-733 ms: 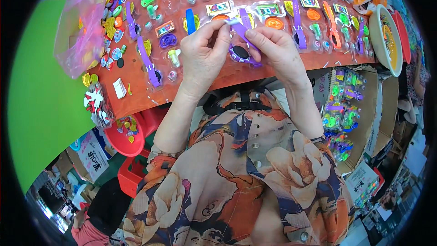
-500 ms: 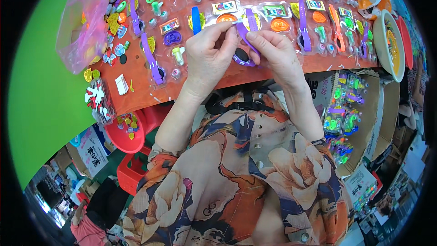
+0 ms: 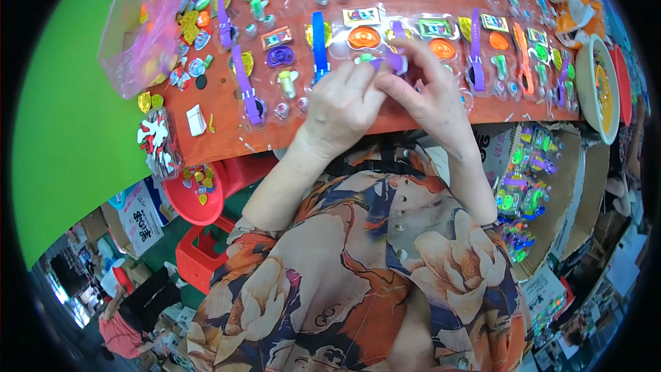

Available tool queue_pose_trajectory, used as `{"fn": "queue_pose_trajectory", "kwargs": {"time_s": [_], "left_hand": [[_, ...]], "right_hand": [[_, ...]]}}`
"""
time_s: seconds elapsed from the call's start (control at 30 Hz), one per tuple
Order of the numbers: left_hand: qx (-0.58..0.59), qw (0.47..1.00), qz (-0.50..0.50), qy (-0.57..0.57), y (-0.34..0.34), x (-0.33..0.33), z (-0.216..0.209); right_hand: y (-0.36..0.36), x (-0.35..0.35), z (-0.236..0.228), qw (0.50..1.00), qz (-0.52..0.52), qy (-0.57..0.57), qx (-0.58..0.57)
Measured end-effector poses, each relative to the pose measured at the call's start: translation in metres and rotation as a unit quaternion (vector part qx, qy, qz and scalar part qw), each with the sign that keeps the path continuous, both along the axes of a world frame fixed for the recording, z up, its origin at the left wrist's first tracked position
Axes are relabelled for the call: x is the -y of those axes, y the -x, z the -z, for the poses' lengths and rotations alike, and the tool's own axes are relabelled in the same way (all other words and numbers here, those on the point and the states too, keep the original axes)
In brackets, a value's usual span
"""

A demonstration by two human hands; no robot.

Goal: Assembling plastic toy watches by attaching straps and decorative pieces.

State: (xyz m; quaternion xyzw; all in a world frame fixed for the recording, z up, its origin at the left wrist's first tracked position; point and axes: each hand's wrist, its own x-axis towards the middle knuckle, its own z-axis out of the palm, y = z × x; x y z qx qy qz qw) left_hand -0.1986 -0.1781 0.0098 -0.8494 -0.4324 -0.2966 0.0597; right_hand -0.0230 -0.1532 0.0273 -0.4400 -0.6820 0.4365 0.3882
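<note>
My left hand [image 3: 345, 105] is closed, knuckles up, with a purple toy watch [image 3: 394, 63] at its fingertips. Curled against it, my right hand [image 3: 435, 100] has thumb and forefinger around the same watch. Most of the strap and the dial are hidden by the fingers. Both hands are over clear plastic blister trays at the table's near side. Just beyond them lie an orange oval toy [image 3: 363, 37] and a small printed packet [image 3: 362, 16]. A blue watch strap [image 3: 319, 41] lies left of my hands, and another purple toy watch [image 3: 476, 52] lies right of them.
Rows of filled trays cover the red-brown table [image 3: 237, 139]. At left are a pink plastic bag [image 3: 131, 41], loose small toys and a clear box of red-and-white pieces [image 3: 157, 139]. A white bowl [image 3: 591, 100] sits at right. Below are a red basin [image 3: 213, 200] and a carton [image 3: 561, 200] of packed trays.
The purple watch has turned in my hands, and its dial, visible before, is now hidden. My left hand has rolled knuckles-up and closed in against my right. The whole view has shifted slightly.
</note>
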Motion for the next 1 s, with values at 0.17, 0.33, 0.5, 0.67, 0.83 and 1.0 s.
{"fn": "queue_pose_trajectory", "kwargs": {"time_s": [0.17, 0.33, 0.5, 0.67, 0.83, 1.0], "left_hand": [[0.399, 0.881, 0.007, 0.255, -0.019, 0.001, 0.004], [0.603, 0.651, -0.001, 0.462, 0.001, -0.012, 0.007], [0.594, 0.579, 0.073, 0.554, 0.033, -0.02, -0.009], [0.612, 0.59, 0.028, 0.525, 0.04, -0.026, -0.015], [0.63, 0.577, 0.048, 0.517, 0.049, -0.018, -0.013], [0.72, 0.475, 0.044, 0.504, 0.047, -0.017, -0.004]], "right_hand": [[-0.006, -0.001, 0.017, 0.999, 0.016, -0.037, 0.006], [-0.001, -0.001, 0.022, 0.949, -0.033, -0.294, 0.105], [-0.002, -0.015, 0.0, 0.942, -0.115, -0.307, 0.069], [0.004, -0.027, -0.006, 0.948, -0.13, -0.291, -0.015], [0.009, -0.037, -0.006, 0.956, 0.015, 0.093, -0.279], [0.029, -0.063, 0.013, 0.872, -0.063, 0.287, -0.392]]}}
